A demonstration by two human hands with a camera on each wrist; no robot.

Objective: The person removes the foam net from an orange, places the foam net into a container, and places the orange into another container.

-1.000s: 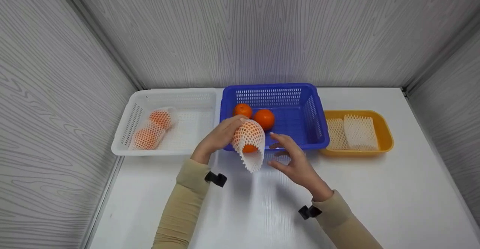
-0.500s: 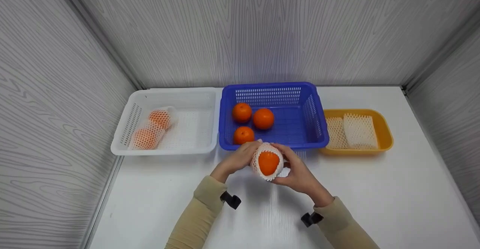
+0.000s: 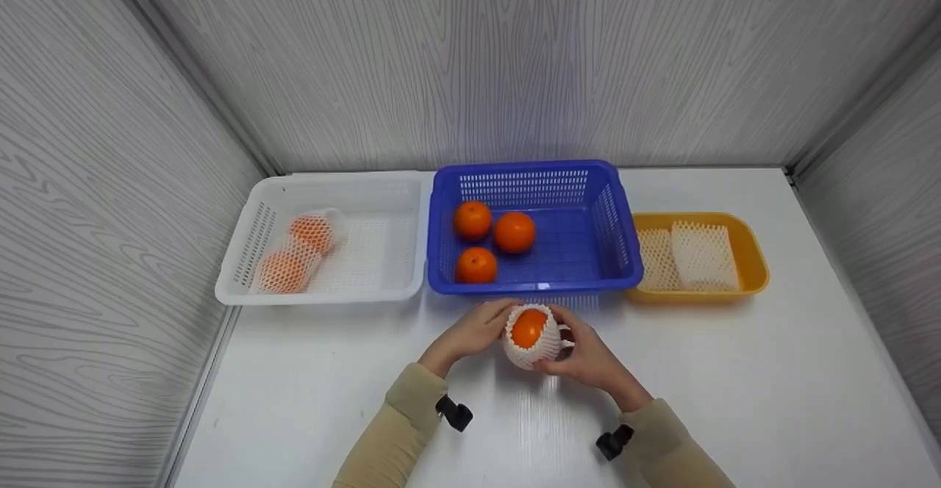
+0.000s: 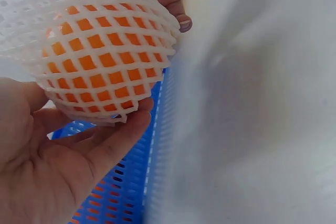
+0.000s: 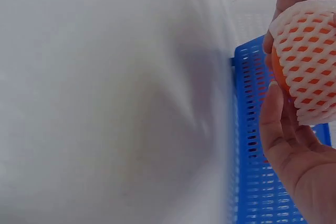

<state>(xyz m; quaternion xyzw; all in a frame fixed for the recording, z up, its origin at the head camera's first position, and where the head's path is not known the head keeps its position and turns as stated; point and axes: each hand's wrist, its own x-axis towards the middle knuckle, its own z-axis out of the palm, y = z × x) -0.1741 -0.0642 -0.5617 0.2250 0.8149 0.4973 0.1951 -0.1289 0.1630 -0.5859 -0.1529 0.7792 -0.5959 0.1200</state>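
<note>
An orange sits inside a white foam net, held between both hands just in front of the blue basket. Its bare top shows through the net's opening in the head view. The left hand holds the netted fruit from the left, fingers curved along it. On the other side the right hand grips it with thumb and fingers. The left wrist view shows the net stretched over the fruit, with the left hand beneath. In the right wrist view the right hand lies against the net.
Three bare oranges lie in the blue basket. A white basket on the left holds two netted oranges. At the right, a yellow tray contains folded foam nets. Walls stand behind and at both sides.
Both hands and the netted orange have moved from the blue basket's front edge toward the person and slightly right. The right hand, earlier apart from the fruit, now grips it. The net's opening now faces upward.
</note>
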